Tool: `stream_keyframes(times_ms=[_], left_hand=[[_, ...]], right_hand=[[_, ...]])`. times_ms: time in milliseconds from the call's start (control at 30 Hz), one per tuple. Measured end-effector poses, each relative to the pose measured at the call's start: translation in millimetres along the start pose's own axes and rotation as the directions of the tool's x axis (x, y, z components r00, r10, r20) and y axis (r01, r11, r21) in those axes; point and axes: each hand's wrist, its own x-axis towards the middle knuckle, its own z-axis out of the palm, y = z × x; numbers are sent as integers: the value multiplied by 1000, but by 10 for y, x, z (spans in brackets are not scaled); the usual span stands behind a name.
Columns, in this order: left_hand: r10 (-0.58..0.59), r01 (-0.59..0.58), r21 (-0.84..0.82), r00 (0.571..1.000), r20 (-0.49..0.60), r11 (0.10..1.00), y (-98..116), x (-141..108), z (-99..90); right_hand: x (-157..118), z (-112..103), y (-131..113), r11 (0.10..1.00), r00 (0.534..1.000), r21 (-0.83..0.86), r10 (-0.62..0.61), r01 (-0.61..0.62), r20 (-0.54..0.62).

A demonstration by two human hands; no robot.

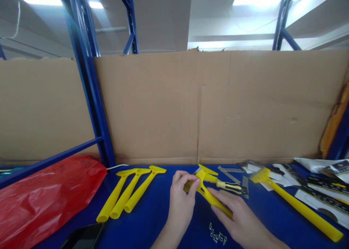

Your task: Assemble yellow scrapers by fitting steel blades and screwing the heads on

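Observation:
A yellow scraper (203, 189) lies slantwise between my two hands above the blue table, its wide head pointing up and away. My left hand (182, 198) is closed at the head, with thumb and fingers pinching its left side. My right hand (236, 212) wraps round the handle lower down. Just behind the scraper's head rests a loose yellow scraper piece (208, 173). Beside it lies a screwdriver (229, 186) with a cream and black handle. Several small screws (217, 235) are scattered below, between my forearms.
Three yellow scraper handles (140, 189) lie side by side on the left, near a red plastic bag (54, 201) and a dark phone (83, 237). Flat metal blades (229, 174) lie behind the screwdriver. A long yellow scraper (302, 207) and black-and-white packages (324, 194) occupy the right. Cardboard (152, 107) stands behind.

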Motion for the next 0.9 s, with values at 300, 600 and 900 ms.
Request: stream_keyframes(times_ms=[300,600,900], left_hand=[[-42,43,10,997,-72,999,-41,24,-12],[-362,399,-369,917,168,840,-9,135,-42],[-292,345,-202,923,250,917,-56,198,-160]], right_hand=[[-19,8,-53,1000,998,-12,-20,20,53],[-25,27,19,999,998,-33,-24,26,65],[-44,-53,-17,996,994,-62,-58,64,94]])
